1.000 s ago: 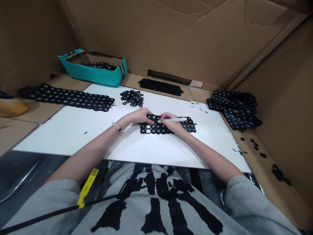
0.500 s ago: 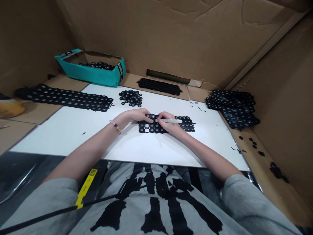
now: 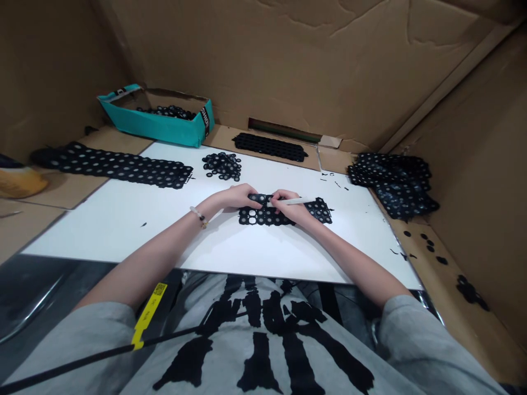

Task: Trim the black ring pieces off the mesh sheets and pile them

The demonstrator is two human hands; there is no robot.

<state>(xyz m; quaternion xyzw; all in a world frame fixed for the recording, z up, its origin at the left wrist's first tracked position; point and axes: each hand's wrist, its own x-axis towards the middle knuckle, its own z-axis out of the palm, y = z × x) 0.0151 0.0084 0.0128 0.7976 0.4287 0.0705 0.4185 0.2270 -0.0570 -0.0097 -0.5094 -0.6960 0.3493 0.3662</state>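
A black rubbery sheet (image 3: 275,219) with rows of round pale spots lies on the white board, and two spots near its left end show white. My left hand (image 3: 240,195) grips the sheet's upper left part, thumb on top; its other fingers are partly hidden. Closed round a slim white pen-like tool (image 3: 302,201), my right hand (image 3: 290,206) rests over the middle of the sheet. The tool's tip is by my fingertips, close to the left thumb, too small to make out. Behind the sheet sits a pile of small black rings (image 3: 223,165).
A teal box (image 3: 164,133) holding more black pieces stands back left. Spotted black strips lie at left (image 3: 127,167) and at the back (image 3: 269,147). A heap of spotted sheets (image 3: 395,184) sits right. Cardboard walls (image 3: 288,66) surround the white board (image 3: 123,225).
The view has shifted slightly. The outer end of the white tool has tipped up a little, and my right hand has moved slightly. My left hand keeps its grip on the sheet.
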